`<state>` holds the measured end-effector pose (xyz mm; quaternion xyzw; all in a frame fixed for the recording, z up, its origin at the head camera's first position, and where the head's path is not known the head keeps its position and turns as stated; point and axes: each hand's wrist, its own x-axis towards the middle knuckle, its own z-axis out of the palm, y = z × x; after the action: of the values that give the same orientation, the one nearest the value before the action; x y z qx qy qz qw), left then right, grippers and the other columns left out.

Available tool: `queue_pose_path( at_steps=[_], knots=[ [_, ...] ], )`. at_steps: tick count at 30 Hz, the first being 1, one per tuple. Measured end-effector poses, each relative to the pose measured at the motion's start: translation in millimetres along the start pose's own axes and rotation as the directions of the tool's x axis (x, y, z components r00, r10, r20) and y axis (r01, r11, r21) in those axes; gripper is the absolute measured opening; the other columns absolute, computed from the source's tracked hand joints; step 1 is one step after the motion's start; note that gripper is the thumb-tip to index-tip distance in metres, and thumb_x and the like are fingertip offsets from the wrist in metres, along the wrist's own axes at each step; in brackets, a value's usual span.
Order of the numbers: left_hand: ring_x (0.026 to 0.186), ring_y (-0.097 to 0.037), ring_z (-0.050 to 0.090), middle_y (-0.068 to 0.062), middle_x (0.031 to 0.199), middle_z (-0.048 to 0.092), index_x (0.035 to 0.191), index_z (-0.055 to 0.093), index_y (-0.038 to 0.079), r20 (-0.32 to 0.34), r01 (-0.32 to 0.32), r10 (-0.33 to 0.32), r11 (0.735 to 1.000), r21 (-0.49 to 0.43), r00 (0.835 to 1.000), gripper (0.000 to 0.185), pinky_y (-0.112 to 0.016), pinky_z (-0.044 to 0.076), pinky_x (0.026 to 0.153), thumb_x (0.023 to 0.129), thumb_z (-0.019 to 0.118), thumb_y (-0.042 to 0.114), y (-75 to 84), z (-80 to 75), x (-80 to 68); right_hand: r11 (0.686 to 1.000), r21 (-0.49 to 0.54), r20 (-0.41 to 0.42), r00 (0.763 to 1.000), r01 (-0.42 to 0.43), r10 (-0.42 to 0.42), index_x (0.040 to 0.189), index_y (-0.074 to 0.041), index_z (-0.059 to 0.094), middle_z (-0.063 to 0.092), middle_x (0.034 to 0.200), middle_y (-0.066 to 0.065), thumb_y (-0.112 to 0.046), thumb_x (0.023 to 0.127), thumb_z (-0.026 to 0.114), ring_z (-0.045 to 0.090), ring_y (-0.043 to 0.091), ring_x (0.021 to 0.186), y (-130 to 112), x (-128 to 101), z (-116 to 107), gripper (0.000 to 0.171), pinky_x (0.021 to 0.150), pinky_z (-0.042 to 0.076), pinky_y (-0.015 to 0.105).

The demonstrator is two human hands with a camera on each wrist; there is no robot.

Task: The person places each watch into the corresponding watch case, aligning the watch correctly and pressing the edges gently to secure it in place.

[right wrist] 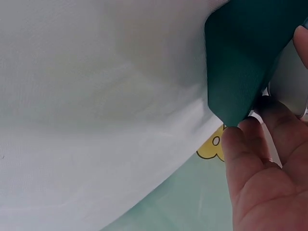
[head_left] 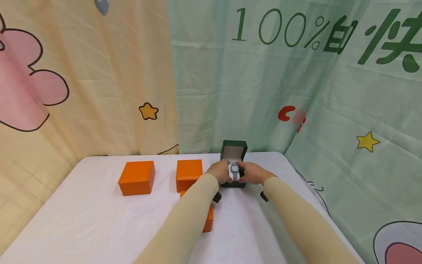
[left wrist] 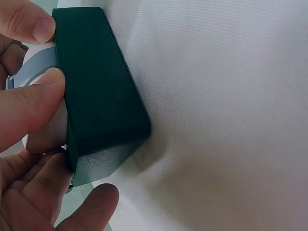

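A: Table [head_left: 99,227], white cloth over it, cartoon-print curtains hanging behind. Landmark for this entry: the green box [head_left: 233,161], which stands near the table's far edge with its lid raised upright.

B: Other boxes?

A: Three, all orange and shut. One orange box [head_left: 136,178] well to the left of the green box. A second orange box [head_left: 189,174] just left of it. A third orange box [head_left: 208,219] nearer the person than the green box, mostly hidden under the left sleeve.

B: Hands?

A: Both at the front of the green box, one each side. Left hand [head_left: 219,171] on the left side, right hand [head_left: 252,173] on the right. Between them, at the box's open front, a watch [head_left: 234,170], pale grey-blue strap, face toward the head camera.

B: Grip state?

A: Left wrist view: thumb and fingers [left wrist: 29,108] curled in and pinching the grey strap where it meets the box's dark green wall [left wrist: 98,96]. Right wrist view: fingers [right wrist: 243,139] bent round the box's lower corner [right wrist: 240,62], with pale material pressed beside them (watch or its cushion, cannot tell which). So the left grips the watch, and the right is closed against the box and the pale piece.

B: Is the watch seated in the box?

A: Cannot tell; the hands cover that part.
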<state>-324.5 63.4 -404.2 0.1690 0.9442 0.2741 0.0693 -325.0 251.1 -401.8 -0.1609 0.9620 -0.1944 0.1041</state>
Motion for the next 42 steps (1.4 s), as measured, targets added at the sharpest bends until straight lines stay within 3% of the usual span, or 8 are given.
queue_pose_path(
  at_steps=[14, 26, 36, 42],
  knots=[
    [0.095, -0.024, 0.062, -0.008, 0.117, 0.073, 0.132, 0.061, 0.006, -0.009, -0.011, 0.011, 1.000, 0.001, 1.000, 0.056, -0.039, 0.056, 0.099, 0.085, 0.089, 0.018, 1.9, -0.3, -8.1, 1.000, -0.015, 0.010, 1.000, -0.019, 0.019, 0.163, -0.006, 0.038, 0.057, 0.155, 0.016, -0.013, 0.091, 0.079, 0.054, 0.032, 0.142, 0.4, -1.3, 2.8, 0.083, 0.121, 0.042, 0.050],
    [0.094, -0.025, 0.061, -0.008, 0.116, 0.073, 0.135, 0.061, 0.006, -0.001, 0.017, -0.017, 1.000, -0.009, 1.000, 0.058, -0.040, 0.056, 0.096, 0.086, 0.089, 0.020, 4.3, -1.4, -12.6, 1.000, -0.016, 0.025, 1.000, 0.010, -0.010, 0.162, -0.007, 0.040, 0.060, 0.152, 0.012, -0.012, 0.091, 0.079, 0.055, 0.032, 0.141, 2.7, -1.4, 1.6, 0.081, 0.120, 0.043, 0.051],
    [0.090, -0.023, 0.061, -0.005, 0.109, 0.073, 0.124, 0.065, 0.008, 0.008, -0.009, 0.009, 1.000, 0.028, 1.000, 0.048, -0.038, 0.055, 0.089, 0.085, 0.090, 0.021, 1.6, -0.6, -5.9, 1.000, -0.021, 0.043, 0.999, 0.022, -0.021, 0.161, -0.009, 0.042, 0.058, 0.154, 0.012, -0.015, 0.093, 0.078, 0.054, 0.032, 0.141, 6.3, -1.4, -1.1, 0.077, 0.120, 0.042, 0.052],
    [0.088, -0.022, 0.061, -0.002, 0.107, 0.074, 0.124, 0.066, 0.010, 0.011, -0.016, 0.015, 0.994, 0.104, 1.000, 0.049, -0.036, 0.055, 0.088, 0.085, 0.090, 0.024, 1.6, -0.1, -2.2, 1.000, 0.012, 0.029, 1.000, -0.011, 0.010, 0.161, -0.011, 0.042, 0.053, 0.158, 0.015, -0.016, 0.094, 0.079, 0.048, 0.036, 0.147, 7.1, -2.1, -0.7, 0.077, 0.122, 0.039, 0.054]
  ],
)
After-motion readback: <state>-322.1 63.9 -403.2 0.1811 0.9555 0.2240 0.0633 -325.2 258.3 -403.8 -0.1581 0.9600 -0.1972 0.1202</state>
